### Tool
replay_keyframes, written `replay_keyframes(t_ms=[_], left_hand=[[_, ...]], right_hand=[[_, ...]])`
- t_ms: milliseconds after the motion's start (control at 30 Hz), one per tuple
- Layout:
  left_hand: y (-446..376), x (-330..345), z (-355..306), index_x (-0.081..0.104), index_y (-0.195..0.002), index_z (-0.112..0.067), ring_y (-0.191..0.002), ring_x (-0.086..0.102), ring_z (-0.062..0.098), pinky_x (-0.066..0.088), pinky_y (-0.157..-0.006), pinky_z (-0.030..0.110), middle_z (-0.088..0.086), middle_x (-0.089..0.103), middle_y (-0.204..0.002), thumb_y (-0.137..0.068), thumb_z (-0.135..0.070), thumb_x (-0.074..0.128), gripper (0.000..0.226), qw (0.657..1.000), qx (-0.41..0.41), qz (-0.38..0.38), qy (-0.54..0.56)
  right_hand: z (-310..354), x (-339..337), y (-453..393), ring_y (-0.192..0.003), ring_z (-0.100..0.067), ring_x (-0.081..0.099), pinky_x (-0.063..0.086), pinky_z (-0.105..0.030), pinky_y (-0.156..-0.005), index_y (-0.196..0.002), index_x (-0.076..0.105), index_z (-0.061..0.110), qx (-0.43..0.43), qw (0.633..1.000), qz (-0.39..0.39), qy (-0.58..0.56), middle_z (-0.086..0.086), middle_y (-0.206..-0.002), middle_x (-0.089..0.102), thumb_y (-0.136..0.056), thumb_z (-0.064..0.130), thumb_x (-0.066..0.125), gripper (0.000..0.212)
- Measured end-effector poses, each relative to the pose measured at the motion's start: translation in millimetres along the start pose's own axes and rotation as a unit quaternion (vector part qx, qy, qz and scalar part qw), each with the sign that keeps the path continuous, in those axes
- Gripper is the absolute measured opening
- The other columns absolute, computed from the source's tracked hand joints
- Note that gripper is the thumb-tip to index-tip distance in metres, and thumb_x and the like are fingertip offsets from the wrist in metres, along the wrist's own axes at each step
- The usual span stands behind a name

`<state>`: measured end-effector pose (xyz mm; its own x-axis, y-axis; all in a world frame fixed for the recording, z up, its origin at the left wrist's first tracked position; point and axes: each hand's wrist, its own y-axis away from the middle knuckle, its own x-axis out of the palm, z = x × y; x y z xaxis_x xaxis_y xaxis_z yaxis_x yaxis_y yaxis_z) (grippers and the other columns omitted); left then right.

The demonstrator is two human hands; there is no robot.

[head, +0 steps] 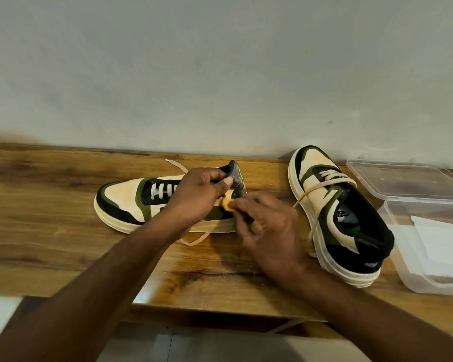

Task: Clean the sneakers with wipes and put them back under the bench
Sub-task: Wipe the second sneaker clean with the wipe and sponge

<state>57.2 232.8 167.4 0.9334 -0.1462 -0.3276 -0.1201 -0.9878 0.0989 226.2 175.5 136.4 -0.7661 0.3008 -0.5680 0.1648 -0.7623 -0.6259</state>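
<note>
Two cream, green and black sneakers stand on a wooden bench (50,231). The left sneaker (126,202) lies sideways with its toe to the left. My left hand (196,197) grips its dark heel collar, thumb on the outside. My right hand (270,231) pinches a small bunched wipe (228,203), which looks yellowish in this light, and presses it against the sneaker's side near the heel. The right sneaker (338,218) stands apart to the right, toe toward the wall, laces loose.
A clear plastic box (403,259) with white wipes inside sits at the bench's right end, its lid (403,178) lying behind it. A pale wall rises directly behind the bench. Tiled floor shows below the front edge.
</note>
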Motion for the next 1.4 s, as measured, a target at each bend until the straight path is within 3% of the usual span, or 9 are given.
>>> replay_keyframes(t_ms=[67,267,467,667,800,900,1067,1233,1400], left_hand=[[0.4,-0.4,0.2,0.08,-0.104,-0.019,-0.091,0.071,0.015,0.055,-0.092,0.042,0.0,0.081,-0.095,-0.106,-0.02,0.06,0.02,1.0,0.0,0.007,0.0],[0.4,-4.6,2.1,0.081,-0.103,-0.021,-0.097,0.071,0.021,0.052,-0.092,0.04,0.001,0.079,-0.096,-0.106,-0.024,0.06,0.021,1.0,0.007,0.004,-0.025],[-0.9,-5.3,2.6,0.081,-0.1,-0.022,-0.092,0.072,0.023,0.055,-0.096,0.055,0.003,0.08,-0.095,-0.105,-0.024,0.061,0.021,1.0,0.007,-0.002,-0.021],[2.1,-4.8,0.7,0.081,-0.102,-0.022,-0.103,0.073,0.027,0.055,-0.102,0.055,0.0,0.08,-0.098,-0.106,-0.025,0.061,0.02,0.999,-0.003,0.006,-0.035],[2.3,-8.0,3.6,0.081,-0.102,-0.022,-0.101,0.073,0.025,0.055,-0.098,0.05,0.0,0.08,-0.097,-0.105,-0.024,0.061,0.02,0.999,-0.001,0.006,-0.038],[3.4,-9.1,2.6,0.08,-0.1,-0.022,-0.088,0.067,0.014,0.053,-0.09,0.04,-0.004,0.077,-0.091,-0.105,-0.024,0.061,0.02,0.999,-0.001,0.003,-0.034],[4.4,-10.1,1.3,0.081,-0.101,-0.022,-0.09,0.07,0.016,0.055,-0.097,0.05,-0.001,0.08,-0.093,-0.105,-0.025,0.062,0.02,0.999,-0.007,0.014,-0.031],[9.0,-15.1,3.3,0.081,-0.102,-0.023,-0.093,0.072,0.017,0.054,-0.101,0.049,-0.002,0.08,-0.094,-0.104,-0.025,0.063,0.018,0.999,-0.009,0.022,-0.028],[9.5,-17.3,1.7,0.082,-0.1,-0.021,-0.104,0.074,0.024,0.055,-0.102,0.047,0.002,0.081,-0.099,-0.103,-0.021,0.065,0.018,0.999,-0.017,0.034,-0.001]], right_hand=[[-2.1,-0.3,0.1,-0.093,-0.013,0.068,0.059,-0.03,-0.078,-0.112,0.078,0.008,-0.015,1.0,0.015,0.0,-0.004,-0.105,0.073,-0.087,0.0,0.077,0.026],[-11.5,-1.0,-14.4,-0.083,-0.007,0.07,0.061,-0.025,-0.075,-0.107,0.08,0.012,0.079,0.996,-0.045,-0.007,0.0,-0.099,0.076,-0.085,0.002,0.079,0.024],[7.7,6.1,-0.2,-0.092,-0.016,0.067,0.059,-0.033,-0.078,-0.112,0.077,0.007,-0.03,0.998,0.051,0.028,-0.005,-0.104,0.072,-0.087,0.001,0.075,0.026],[-19.4,-4.1,-22.2,-0.081,-0.013,0.07,0.063,-0.036,-0.073,-0.108,0.079,0.011,0.086,0.995,-0.028,0.035,-0.003,-0.098,0.076,-0.085,0.002,0.079,0.024],[-10.3,1.1,-10.1,-0.088,-0.013,0.07,0.062,-0.031,-0.078,-0.109,0.078,0.008,0.033,0.999,-0.016,0.031,-0.004,-0.102,0.076,-0.085,-0.002,0.078,0.026],[-9.3,-1.6,-4.4,-0.093,-0.013,0.069,0.06,-0.027,-0.081,-0.111,0.078,0.007,-0.002,0.999,-0.016,0.043,-0.005,-0.105,0.075,-0.086,0.001,0.079,0.025],[2.7,6.1,4.9,-0.092,-0.019,0.064,0.057,-0.034,-0.077,-0.109,0.076,0.003,-0.088,0.991,0.081,0.064,-0.009,-0.104,0.07,-0.093,0.008,0.07,0.018],[-10.7,0.2,-19.8,-0.081,-0.012,0.069,0.063,-0.032,-0.071,-0.106,0.08,0.011,0.061,0.998,-0.02,0.027,-0.002,-0.098,0.075,-0.085,0.002,0.08,0.023],[2.6,4.4,-7.4,-0.088,-0.01,0.068,0.058,-0.017,-0.08,-0.109,0.079,0.007,0.02,0.999,-0.03,0.031,-0.003,-0.102,0.075,-0.084,0.002,0.081,0.025]])
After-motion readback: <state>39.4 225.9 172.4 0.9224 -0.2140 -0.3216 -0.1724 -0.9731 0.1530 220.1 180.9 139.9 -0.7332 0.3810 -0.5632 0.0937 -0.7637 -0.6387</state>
